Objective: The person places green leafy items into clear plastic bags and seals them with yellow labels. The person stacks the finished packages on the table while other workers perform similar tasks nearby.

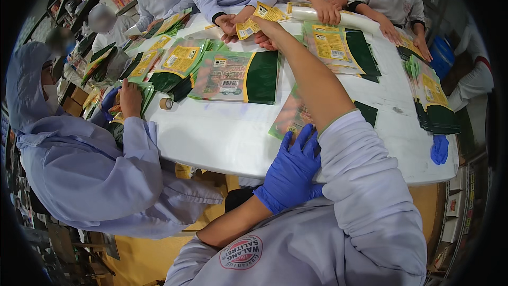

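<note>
My left hand (291, 172), in a blue glove, rests at the table's near edge. Its fingers are spread, their tips on a printed plastic pouch (291, 113) partly covered by my right forearm. My bare right hand (269, 31) reaches far across the table. Its thumb and fingers pinch a sheet of yellow labels (270, 12). A co-worker's hands (230, 24) meet the sheet's left end. Just below lies a stack of flat green pouches (234, 77) with a clear printed front.
More pouch stacks lie at left (178, 61), right (333, 47) and far right (430, 91). A tape roll (166, 103) sits near a co-worker (91, 159) on the left. A co-worker's hand (327, 11) touches a white roll (357, 21). A crumpled blue glove (439, 149) lies at right.
</note>
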The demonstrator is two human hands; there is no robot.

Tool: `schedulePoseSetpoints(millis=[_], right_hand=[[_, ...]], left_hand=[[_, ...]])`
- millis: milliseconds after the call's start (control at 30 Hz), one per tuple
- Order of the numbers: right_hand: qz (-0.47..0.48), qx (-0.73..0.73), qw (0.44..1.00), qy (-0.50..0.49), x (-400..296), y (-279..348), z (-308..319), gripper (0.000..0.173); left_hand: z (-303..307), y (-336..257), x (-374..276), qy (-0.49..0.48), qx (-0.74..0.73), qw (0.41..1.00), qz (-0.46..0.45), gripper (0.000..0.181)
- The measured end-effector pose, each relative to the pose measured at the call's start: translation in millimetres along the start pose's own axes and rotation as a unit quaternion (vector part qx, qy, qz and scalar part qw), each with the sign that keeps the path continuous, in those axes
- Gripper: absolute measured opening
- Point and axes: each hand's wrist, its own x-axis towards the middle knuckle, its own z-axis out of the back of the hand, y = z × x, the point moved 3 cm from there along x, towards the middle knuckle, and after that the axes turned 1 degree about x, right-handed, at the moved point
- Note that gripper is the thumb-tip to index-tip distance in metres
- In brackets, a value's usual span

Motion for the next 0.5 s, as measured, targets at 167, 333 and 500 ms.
schedulePoseSetpoints(millis=[167, 333, 500], right_hand=[[0.13, -0.234, 0.955, -0.129, -23.3, 22.5, 7.8, 0.043], [0.289, -0.318, 0.889, -0.156, -91.0, 40.7, 63.8, 0.042], [0.33, -0.223, 0.913, -0.092, -210.8, 13.3, 118.6, 0.047]], left_hand=[[9.1, -1.1, -0.4, -0.004, -0.009, 1.0, 0.004, 0.102], [7.9, -3.4, 2.0, -0.062, -0.052, 0.997, 0.006, 0.118], [18.3, -0.9, -2.0, -0.096, -0.097, 0.991, 0.015, 0.114]])
